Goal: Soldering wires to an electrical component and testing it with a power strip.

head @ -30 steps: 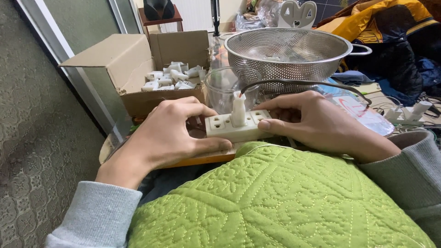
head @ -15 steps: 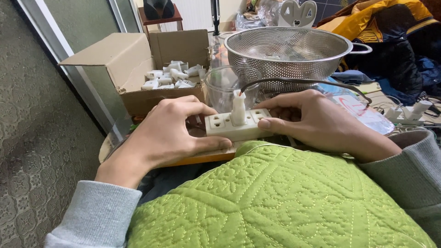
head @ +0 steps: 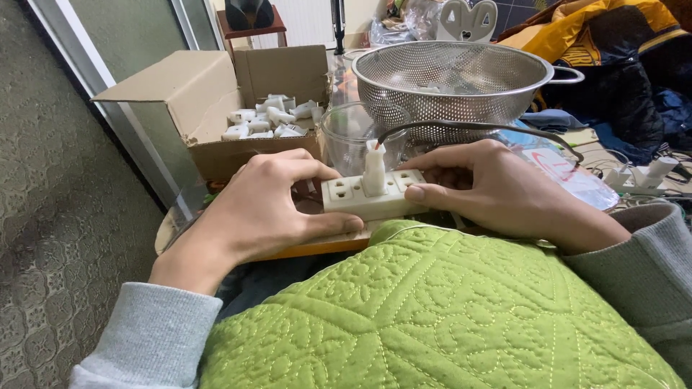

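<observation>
Beyond the left hand (head: 263, 205) stands one open cardboard box (head: 216, 108) holding a heap of small white plug parts (head: 270, 121), too jumbled to count. Just past the fingertips of both hands sits one clear glass bowl (head: 353, 133); whether anything lies in it cannot be told. Behind the right hand (head: 497, 191) is one metal mesh colander (head: 450, 75) with a few pale pieces inside, blurred by the mesh.

Between the two hands lies one white power strip (head: 367, 196), resting at the near edge of the tabletop (head: 317, 248) and against a green quilted cover (head: 432, 317) over the person's lap. The left hand clasps the strip's left end, thumb along the front and fingers curled over the top. The right hand grips the right end, thumb pressed on the front edge. One white plug (head: 374, 169) stands upright in the strip's middle, with a thin dark cable (head: 468, 126) arcing away above the right hand.
</observation>
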